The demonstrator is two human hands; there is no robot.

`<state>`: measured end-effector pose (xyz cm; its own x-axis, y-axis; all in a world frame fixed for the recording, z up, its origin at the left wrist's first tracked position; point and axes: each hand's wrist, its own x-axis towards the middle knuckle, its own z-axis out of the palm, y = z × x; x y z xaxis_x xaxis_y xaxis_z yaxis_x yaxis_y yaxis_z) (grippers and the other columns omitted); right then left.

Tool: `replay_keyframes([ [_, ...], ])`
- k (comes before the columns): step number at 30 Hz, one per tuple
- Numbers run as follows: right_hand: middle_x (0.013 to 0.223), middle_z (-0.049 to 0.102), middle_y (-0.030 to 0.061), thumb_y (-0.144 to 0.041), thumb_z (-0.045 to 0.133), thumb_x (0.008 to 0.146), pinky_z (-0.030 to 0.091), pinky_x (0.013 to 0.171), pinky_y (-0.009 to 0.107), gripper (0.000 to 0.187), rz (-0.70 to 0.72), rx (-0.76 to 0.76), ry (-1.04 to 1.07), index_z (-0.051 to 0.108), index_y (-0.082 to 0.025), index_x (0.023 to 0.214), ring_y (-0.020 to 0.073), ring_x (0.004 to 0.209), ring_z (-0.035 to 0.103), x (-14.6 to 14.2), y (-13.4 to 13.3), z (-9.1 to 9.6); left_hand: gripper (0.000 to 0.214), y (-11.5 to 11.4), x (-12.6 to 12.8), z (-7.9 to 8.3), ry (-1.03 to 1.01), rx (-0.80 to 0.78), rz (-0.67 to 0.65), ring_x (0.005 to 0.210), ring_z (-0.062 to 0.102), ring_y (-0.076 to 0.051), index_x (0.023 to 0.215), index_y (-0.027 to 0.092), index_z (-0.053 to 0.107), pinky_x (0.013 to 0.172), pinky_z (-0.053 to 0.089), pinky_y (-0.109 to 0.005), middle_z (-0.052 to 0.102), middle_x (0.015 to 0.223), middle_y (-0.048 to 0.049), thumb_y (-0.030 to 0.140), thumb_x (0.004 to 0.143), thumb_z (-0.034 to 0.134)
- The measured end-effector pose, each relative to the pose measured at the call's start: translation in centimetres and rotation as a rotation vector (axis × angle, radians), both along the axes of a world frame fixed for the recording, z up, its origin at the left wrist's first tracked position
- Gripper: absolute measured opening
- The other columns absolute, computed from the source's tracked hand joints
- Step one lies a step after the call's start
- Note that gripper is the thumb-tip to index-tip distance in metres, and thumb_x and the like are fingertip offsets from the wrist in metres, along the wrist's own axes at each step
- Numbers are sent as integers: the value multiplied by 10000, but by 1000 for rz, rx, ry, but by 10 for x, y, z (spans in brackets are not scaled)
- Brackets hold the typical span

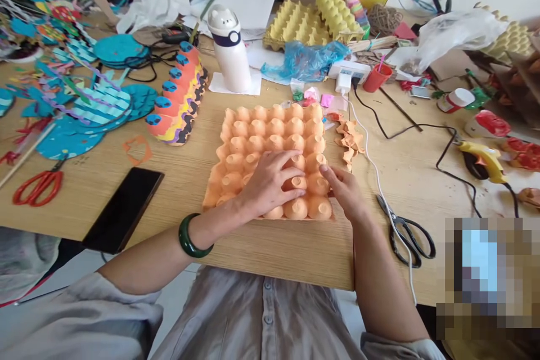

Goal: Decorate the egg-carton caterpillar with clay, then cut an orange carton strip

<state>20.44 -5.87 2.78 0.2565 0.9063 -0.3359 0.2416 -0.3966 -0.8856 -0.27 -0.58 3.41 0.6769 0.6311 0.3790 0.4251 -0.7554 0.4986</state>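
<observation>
An orange egg tray lies bumps-up on the wooden table in front of me. My left hand, with a green bangle at the wrist, rests flat on the tray's near bumps, fingers spread. At the tray's near right corner sits my right hand, its thumb touching the tray's edge and its fingers curled at the side. Neither hand visibly holds a loose object. Torn orange scraps lie just right of the tray.
Black scissors and a white cable lie to the right, a yellow glue gun farther right. A black phone and red scissors are left. A white bottle, painted craft pieces and yellow egg trays stand behind.
</observation>
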Motion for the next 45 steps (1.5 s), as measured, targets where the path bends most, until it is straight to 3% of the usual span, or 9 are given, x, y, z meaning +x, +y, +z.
replay_keyframes([
  [4,868,691,50,-671,748,714,462,662,317,535,97,12,-125,692,-180,918,191,765,590,-4,-3,-2,191,-1,3,-3,17,1,27,1269,604,-318,978,192,759,1078,491,-532,629,1407,-121,277,820,826],
  [11,812,670,23,-529,769,682,447,609,298,460,-55,23,-56,697,-182,976,170,701,553,-12,-4,-14,186,-4,8,0,57,-12,78,1280,584,-329,985,213,770,1099,463,-550,620,1424,-98,315,834,810],
  [20,827,730,20,-435,843,630,539,640,319,415,-100,50,342,713,-227,965,205,714,664,-21,-8,12,150,-4,-5,19,-78,-90,39,1303,583,-291,993,206,778,1132,484,-503,614,1428,-94,280,862,778],
  [28,939,763,50,-421,817,594,575,721,344,432,-65,8,449,705,-226,963,273,892,721,-25,-8,16,159,-4,-14,28,-98,-115,-4,1318,592,-273,1032,221,772,1126,507,-477,626,1414,-90,281,884,762],
  [34,1007,767,50,-398,819,597,587,758,350,435,-43,-44,503,691,-235,979,276,940,727,-19,-6,12,172,-3,-8,22,-51,-150,25,1346,568,-287,1037,220,773,1152,471,-498,606,1446,-98,309,891,756],
  [36,971,766,45,-392,823,612,583,719,336,424,-56,-55,477,692,-231,982,257,880,729,-19,-5,9,283,-5,-6,22,-10,-152,29,1368,546,-317,1086,208,764,1159,451,-522,572,1483,-122,400,878,769],
  [39,930,766,38,-403,810,643,579,684,325,398,-55,-50,439,700,-231,984,245,839,728,-19,-5,4,637,-13,-5,23,70,-128,6,1433,466,-392,1259,227,700,1203,354,-606,476,1576,-145,570,743,849],
  [41,925,769,40,-407,812,651,582,684,323,397,-49,-45,419,709,-226,989,245,846,730,-19,-4,2,742,-19,-6,23,143,-99,-11,1467,414,-421,1325,241,655,1220,286,-646,428,1612,-153,543,689,888],
  [45,1001,777,47,-422,834,663,594,773,328,447,-6,-20,409,716,-217,1042,234,908,732,-18,-4,-1,630,-26,-7,14,209,-40,6,1486,392,-405,1313,212,643,1209,298,-626,423,1610,-179,364,736,844],
])
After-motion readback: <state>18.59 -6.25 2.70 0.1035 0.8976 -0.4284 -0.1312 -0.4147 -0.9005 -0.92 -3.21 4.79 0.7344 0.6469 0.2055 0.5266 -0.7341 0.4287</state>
